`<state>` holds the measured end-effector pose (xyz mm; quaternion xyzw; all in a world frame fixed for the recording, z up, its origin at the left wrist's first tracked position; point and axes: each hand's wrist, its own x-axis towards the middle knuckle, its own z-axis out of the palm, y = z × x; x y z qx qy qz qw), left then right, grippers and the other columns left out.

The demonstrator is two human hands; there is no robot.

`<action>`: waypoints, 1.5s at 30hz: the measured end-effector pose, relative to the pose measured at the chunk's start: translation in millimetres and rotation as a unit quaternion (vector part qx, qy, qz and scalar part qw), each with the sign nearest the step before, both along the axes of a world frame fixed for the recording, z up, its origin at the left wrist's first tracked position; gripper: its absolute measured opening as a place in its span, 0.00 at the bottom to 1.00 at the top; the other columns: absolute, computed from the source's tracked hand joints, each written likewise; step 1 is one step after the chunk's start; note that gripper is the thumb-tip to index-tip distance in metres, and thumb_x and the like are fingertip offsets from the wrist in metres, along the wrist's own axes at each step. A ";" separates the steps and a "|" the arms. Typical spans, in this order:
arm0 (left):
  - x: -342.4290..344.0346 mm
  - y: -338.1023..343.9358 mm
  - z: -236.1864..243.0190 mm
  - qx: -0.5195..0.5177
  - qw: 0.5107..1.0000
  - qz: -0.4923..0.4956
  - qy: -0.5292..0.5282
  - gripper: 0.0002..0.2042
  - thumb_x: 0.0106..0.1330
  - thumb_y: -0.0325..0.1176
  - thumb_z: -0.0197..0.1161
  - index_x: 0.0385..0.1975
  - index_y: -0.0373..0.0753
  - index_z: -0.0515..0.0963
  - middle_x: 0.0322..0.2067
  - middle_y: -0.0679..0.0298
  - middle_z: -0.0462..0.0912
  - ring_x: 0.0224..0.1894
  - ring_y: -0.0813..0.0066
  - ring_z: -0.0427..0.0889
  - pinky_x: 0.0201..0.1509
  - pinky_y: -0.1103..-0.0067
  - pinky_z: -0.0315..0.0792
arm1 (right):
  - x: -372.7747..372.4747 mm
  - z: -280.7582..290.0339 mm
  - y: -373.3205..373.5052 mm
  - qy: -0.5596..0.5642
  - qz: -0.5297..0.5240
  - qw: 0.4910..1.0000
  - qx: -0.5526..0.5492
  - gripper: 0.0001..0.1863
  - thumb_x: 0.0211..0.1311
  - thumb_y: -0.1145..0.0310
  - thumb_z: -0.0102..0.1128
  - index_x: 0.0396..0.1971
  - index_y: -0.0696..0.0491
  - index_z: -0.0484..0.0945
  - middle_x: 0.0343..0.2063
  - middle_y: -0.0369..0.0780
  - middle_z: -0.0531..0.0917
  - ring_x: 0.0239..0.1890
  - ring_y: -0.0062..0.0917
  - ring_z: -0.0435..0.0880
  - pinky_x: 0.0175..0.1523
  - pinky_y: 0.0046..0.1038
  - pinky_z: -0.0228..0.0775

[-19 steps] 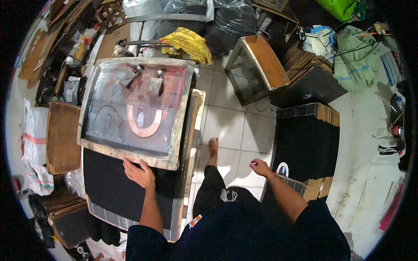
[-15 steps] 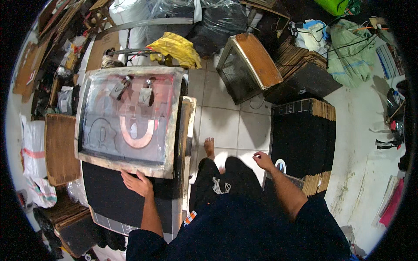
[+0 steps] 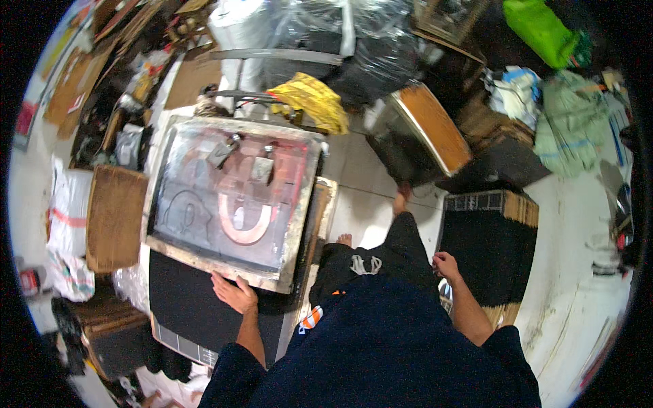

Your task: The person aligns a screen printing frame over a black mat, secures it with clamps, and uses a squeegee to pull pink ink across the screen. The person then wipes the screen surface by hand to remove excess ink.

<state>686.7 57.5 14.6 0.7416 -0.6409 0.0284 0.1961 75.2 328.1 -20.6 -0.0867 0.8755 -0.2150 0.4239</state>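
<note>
My left hand (image 3: pixel 235 294) is open, its fingers stretched out and touching the near edge of a wooden-rimmed mesh screen (image 3: pixel 304 211). The screen lies tilted over a black surface (image 3: pixel 180 296). On its grey mesh are a pale U-shaped band (image 3: pixel 245 238) and two small metal blocks (image 3: pixel 262 168) with knobs. My right hand (image 3: pixel 445 265) hangs by my right leg with its fingers curled together; whether anything is in them is hidden. Beside it stands a stack of black boards (image 3: pixel 486 255) with brown layered edges.
A box with an orange-brown wooden side (image 3: pixel 435 129) stands on the tiled floor ahead. Yellow cloth (image 3: pixel 313 98) hangs past the screen. A brown board (image 3: pixel 115 217) stands at the left. Plastic-wrapped bundles (image 3: pixel 374 41) fill the back, and a pale green sack (image 3: pixel 568 126) lies far right.
My body has stepped and turned, one foot now further forward towards the wooden-sided box. The whole view has shifted; my left hand stays at the screen's near edge.
</note>
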 end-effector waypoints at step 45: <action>113.2 -18.1 3.3 -0.067 0.946 -0.113 0.296 0.36 0.72 0.40 0.57 0.72 0.26 0.50 0.71 0.39 0.54 0.74 0.44 0.53 0.77 0.57 0.45 | 485.4 23.7 -223.0 0.286 -0.044 0.885 -0.365 0.32 0.63 0.63 0.64 0.65 0.59 0.68 0.52 0.47 0.78 0.56 0.38 0.75 0.64 0.37 0.64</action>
